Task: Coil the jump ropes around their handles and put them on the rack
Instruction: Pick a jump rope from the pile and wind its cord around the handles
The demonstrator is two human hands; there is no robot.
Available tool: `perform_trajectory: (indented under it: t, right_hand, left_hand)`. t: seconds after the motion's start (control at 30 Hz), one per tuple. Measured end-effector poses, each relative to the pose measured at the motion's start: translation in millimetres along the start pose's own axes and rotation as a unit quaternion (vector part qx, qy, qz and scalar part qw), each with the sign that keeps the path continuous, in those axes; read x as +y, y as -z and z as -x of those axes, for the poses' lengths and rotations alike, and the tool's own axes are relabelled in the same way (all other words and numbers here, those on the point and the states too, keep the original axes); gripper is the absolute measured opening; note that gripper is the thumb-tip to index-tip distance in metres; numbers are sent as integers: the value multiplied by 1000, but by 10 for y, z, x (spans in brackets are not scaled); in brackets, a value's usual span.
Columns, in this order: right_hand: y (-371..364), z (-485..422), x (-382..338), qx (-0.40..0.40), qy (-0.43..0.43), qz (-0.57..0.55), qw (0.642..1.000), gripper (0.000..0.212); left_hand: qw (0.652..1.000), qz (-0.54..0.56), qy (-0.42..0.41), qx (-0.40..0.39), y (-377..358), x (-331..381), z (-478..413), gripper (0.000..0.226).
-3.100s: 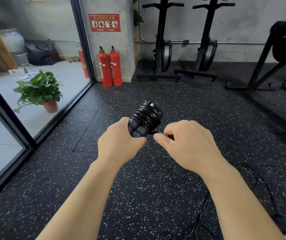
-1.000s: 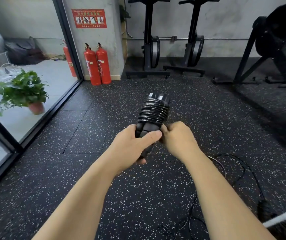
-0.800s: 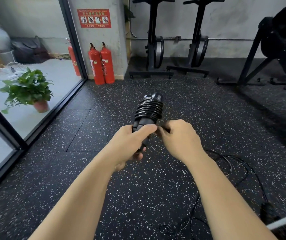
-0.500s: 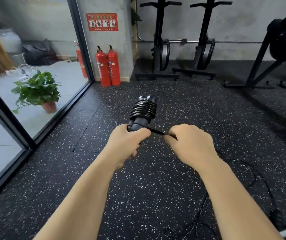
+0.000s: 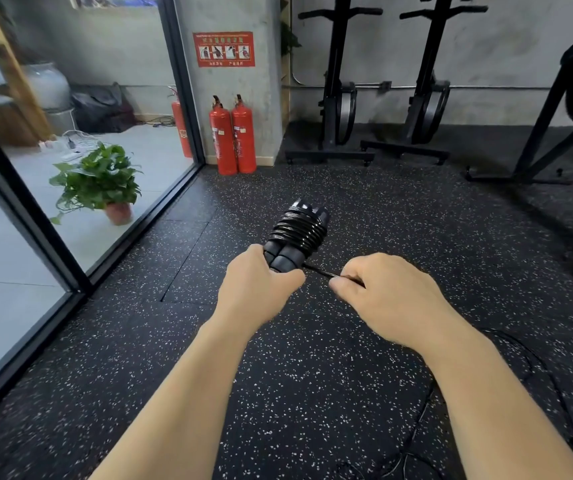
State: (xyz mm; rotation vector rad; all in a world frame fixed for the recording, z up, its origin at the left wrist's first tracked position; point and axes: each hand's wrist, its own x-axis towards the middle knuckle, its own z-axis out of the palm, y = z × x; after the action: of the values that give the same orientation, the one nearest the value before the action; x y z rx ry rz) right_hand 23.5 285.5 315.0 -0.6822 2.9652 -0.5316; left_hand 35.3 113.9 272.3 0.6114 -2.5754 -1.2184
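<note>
Now handles [image 5: 282, 258] in clenched left hand [image 5: 257, 289], rope [image 5: 319, 271] pinched just beside by right hand [image 5: 389, 296].

Cannot see the lower ends of the jump rope handles [image 5: 284, 260] inside the left hand [image 5: 256, 291]. Cannot follow the rope [image 5: 319, 271] into the right hand [image 5: 390, 296], behind the right forearm [image 5: 485, 393] or past the bottom edge. Cannot read the red wall sign [image 5: 224, 49]: too small.

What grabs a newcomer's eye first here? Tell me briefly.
At centre, the left hand grips two black handles with rope coiled round them, and the right hand pinches the free strand. Behind, two red fire extinguishers stand against the pillar. A potted plant sits beyond the glass, left.
</note>
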Motion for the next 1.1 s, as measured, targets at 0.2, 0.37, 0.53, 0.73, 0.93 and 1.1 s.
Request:
perform_trajectory:
  t: [0.2, 0.37, 0.53, 0.73, 0.93, 1.1]
  right_hand:
    - [82, 42, 5, -28, -11, 33, 999, 27]
    - [153, 105, -36, -7, -1, 107, 994, 22]
    - [256, 148, -164, 33, 43, 79, 995, 24]
    - [307, 94, 21, 38, 17, -21, 999, 21]
    - [200, 27, 111, 10, 42, -107, 993, 19]
    - [108, -59, 271, 6, 46, -179, 983, 19]
  left_hand:
    - [994, -99, -30, 36, 1, 17, 38, 27]
    - [980, -184, -45, 63, 9, 26, 68, 26]
    - [951, -288, -98, 57, -48, 73, 134, 30]
    - [925, -325, -199, -8, -46, 169, 179, 31]
    - [897, -349, -262, -68, -74, 250, 236, 31]
    - [880, -326, -320, -132, -7, 253, 251, 29]
